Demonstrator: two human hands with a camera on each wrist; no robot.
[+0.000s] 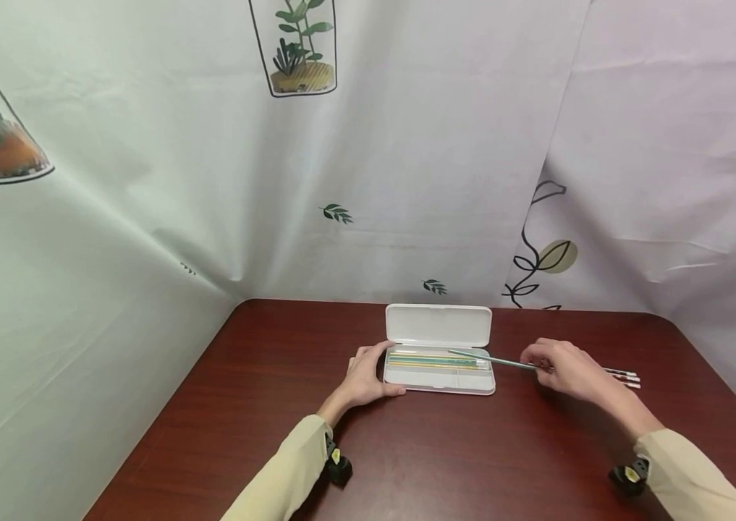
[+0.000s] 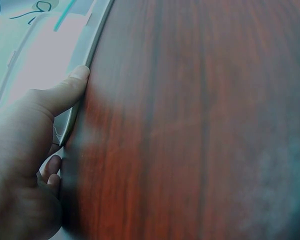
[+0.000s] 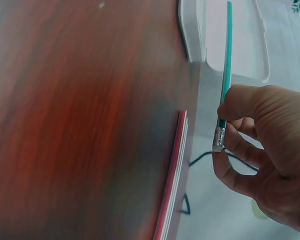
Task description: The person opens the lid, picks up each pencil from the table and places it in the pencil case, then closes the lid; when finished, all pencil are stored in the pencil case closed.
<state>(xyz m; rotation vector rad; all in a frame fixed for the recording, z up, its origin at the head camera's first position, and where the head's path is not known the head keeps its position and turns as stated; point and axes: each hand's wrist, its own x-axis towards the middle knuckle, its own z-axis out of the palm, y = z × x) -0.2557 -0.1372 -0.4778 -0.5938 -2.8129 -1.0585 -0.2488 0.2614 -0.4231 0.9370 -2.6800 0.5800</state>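
Observation:
A white pencil case [image 1: 429, 378] lies with its lid [image 1: 438, 325] raised at the back; yellow and green pencils [image 1: 433, 361] lie in it. My left hand [image 1: 362, 378] grips the case's left end, thumb at the front corner and fingers behind. In the left wrist view the thumb of this hand [image 2: 25, 145] presses the case's edge [image 2: 98, 40]. Right of the case, my right hand [image 1: 569, 370] pinches a green pencil [image 1: 504, 361], whose far end is over the case. The right wrist view shows this pencil [image 3: 227, 55] held near its eraser end by the hand [image 3: 275, 140].
Several pencils [image 1: 629, 376] lie on the brown table [image 1: 446, 456] behind and right of my right hand, partly hidden by it. In the right wrist view, red and white pencils [image 3: 174, 170] lie near the table's edge. A printed white cloth [image 1: 433, 181] hangs behind the table.

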